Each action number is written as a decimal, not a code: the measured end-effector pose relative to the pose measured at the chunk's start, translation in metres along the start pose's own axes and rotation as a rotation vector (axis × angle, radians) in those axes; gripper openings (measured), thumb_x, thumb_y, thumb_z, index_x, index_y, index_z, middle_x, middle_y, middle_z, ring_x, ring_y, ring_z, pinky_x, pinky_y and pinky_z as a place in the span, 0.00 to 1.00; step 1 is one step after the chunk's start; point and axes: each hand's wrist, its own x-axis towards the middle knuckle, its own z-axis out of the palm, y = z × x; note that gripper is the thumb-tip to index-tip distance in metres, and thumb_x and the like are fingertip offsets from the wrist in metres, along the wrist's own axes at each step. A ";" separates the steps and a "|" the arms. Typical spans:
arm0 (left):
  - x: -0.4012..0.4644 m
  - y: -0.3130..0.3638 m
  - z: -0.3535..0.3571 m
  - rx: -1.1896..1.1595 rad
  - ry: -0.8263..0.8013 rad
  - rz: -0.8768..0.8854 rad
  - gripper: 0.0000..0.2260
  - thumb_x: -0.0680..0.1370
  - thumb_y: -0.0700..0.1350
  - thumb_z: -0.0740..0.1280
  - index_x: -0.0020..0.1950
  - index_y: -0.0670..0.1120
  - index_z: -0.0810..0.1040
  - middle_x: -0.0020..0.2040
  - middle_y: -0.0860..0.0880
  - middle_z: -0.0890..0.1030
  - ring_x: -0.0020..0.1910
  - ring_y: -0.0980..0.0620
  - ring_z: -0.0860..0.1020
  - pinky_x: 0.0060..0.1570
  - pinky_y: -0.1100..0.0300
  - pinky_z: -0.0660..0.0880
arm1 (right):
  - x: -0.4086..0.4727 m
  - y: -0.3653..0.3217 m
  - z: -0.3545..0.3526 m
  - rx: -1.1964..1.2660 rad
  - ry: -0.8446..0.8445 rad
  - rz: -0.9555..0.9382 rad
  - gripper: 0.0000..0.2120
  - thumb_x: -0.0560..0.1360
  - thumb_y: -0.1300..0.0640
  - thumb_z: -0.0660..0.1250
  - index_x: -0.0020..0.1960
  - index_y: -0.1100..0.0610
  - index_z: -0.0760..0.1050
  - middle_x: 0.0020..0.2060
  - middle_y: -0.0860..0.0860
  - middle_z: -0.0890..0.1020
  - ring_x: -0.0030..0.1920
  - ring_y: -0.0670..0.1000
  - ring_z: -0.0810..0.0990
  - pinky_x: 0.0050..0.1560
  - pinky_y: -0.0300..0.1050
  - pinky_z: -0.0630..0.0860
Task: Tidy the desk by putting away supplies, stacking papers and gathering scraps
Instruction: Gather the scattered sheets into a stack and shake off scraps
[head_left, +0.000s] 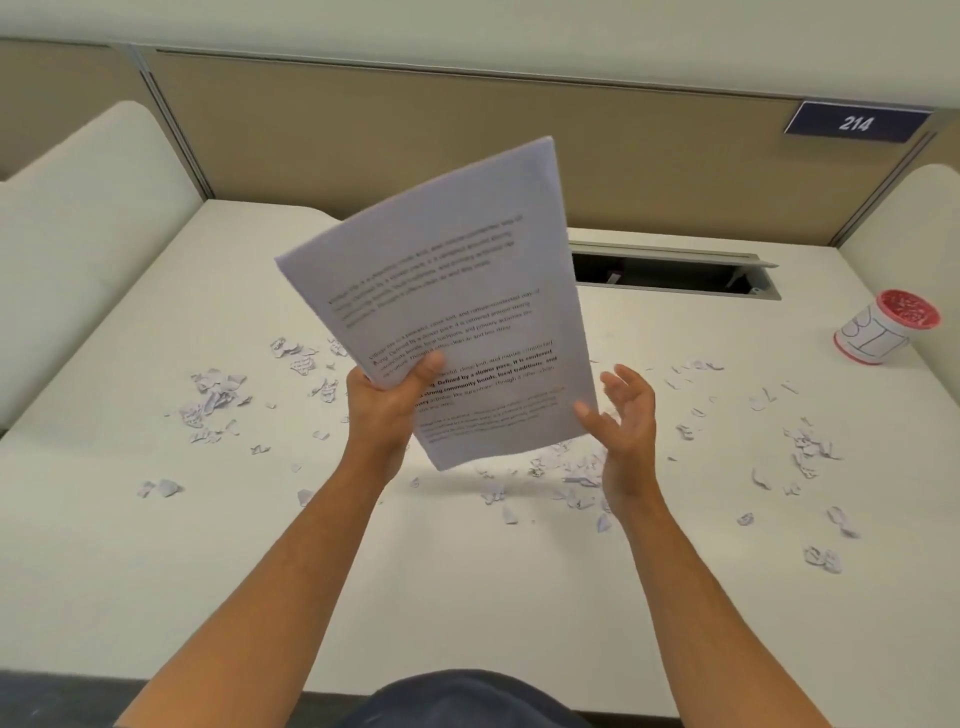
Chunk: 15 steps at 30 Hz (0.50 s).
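A stack of printed white papers (452, 291) is held up above the white desk (156, 571), tilted to the right. My left hand (395, 395) grips its lower left edge, thumb on the front sheet. My right hand (626, 421) is beside the stack's lower right corner with fingers spread and relaxed, holding nothing. Torn paper scraps lie scattered over the desk: a cluster at the left (213, 395), some under the papers (566, 473), more at the right (810, 447).
A white cup with a red rim (883, 327) stands at the right near a partition. An open cable slot (670, 273) is set into the desk's back. Beige panels enclose the desk; a sign (857, 123) reads 214.
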 end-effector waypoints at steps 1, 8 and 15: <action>0.001 0.001 0.001 -0.037 0.013 -0.003 0.12 0.74 0.35 0.71 0.54 0.49 0.81 0.51 0.53 0.85 0.52 0.51 0.83 0.49 0.56 0.80 | -0.002 0.003 -0.001 0.110 -0.031 0.048 0.41 0.60 0.45 0.79 0.69 0.47 0.65 0.65 0.49 0.75 0.67 0.47 0.73 0.64 0.48 0.70; -0.004 -0.012 0.022 -0.228 0.007 -0.070 0.12 0.76 0.34 0.68 0.56 0.47 0.82 0.59 0.43 0.82 0.61 0.43 0.79 0.63 0.42 0.74 | -0.019 0.008 0.026 0.546 -0.347 0.167 0.27 0.71 0.66 0.69 0.68 0.54 0.69 0.60 0.54 0.79 0.64 0.56 0.76 0.68 0.57 0.69; -0.008 -0.021 0.025 -0.275 -0.116 -0.168 0.16 0.77 0.36 0.68 0.64 0.45 0.76 0.63 0.41 0.79 0.63 0.42 0.77 0.62 0.43 0.74 | -0.010 -0.008 0.031 0.471 -0.175 0.093 0.27 0.67 0.59 0.74 0.64 0.54 0.73 0.60 0.53 0.81 0.62 0.54 0.78 0.64 0.53 0.75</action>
